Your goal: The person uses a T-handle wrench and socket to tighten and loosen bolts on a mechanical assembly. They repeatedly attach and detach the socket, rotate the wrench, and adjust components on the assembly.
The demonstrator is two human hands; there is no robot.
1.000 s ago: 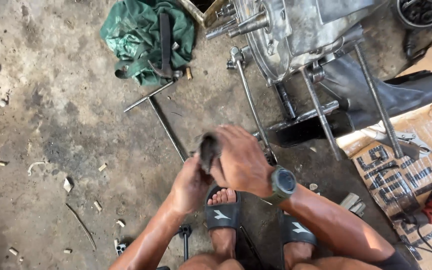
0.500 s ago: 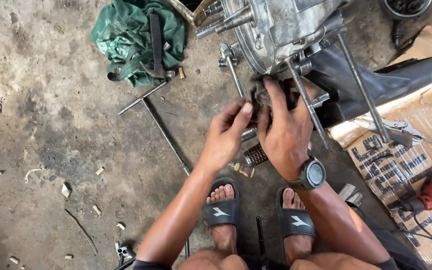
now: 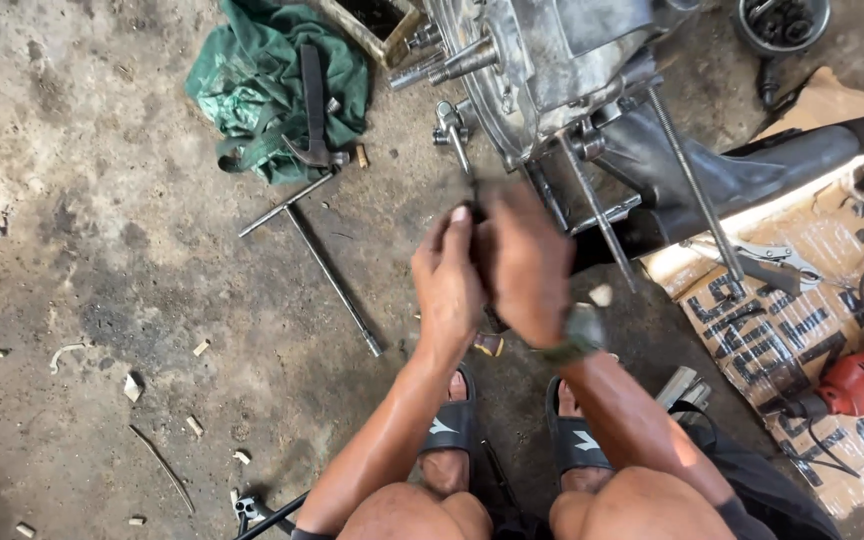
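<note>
Where both hands (image 3: 497, 265) meet, small dark part (image 3: 474, 195) between fingertips.

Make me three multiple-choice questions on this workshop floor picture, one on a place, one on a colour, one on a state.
1. Where does the T-shaped wrench lie? A on the cardboard; B on the concrete floor, below the cloth; C in the bucket.
2. What colour is the crumpled cloth? A green; B white; C yellow.
3. How are the left hand and right hand placed? A far apart; B resting on the knees; C close together before the engine.

B: it rests on bare concrete.
A: the cloth is green.
C: both hands meet just below the engine.
</note>
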